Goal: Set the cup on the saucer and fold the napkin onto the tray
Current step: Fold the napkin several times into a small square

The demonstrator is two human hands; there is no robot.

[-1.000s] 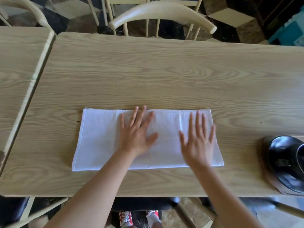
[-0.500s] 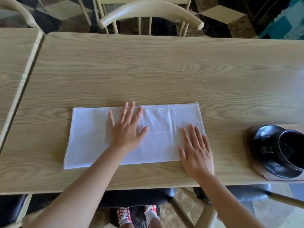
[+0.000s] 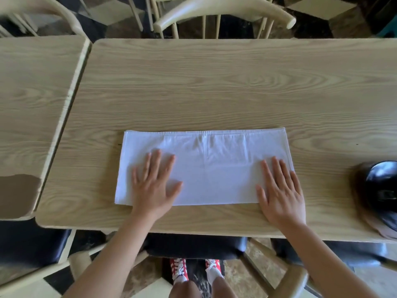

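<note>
On the pale wood-grain table [image 3: 214, 87] our left hand [image 3: 153, 186] and right hand [image 3: 279, 190] lay flat with fingers spread, gripping nothing, on the white half-folded cloth napkin [image 3: 214, 168], and we judged firm, even outward strokes would crease it cleanly.

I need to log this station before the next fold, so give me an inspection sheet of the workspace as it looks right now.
Surface: light wood table, a second table butted against its left edge.
Job's things: white napkin folded into a long strip, flat near the front edge; black cup blurred at the right edge; saucer and tray not clearly told apart.
Clutter: nothing seen.
Hands: left hand and right hand flat, fingers spread, pressing the napkin's two ends.
Cables: nothing seen.
Surroundings: wooden chair behind the table, patterned floor.
</note>
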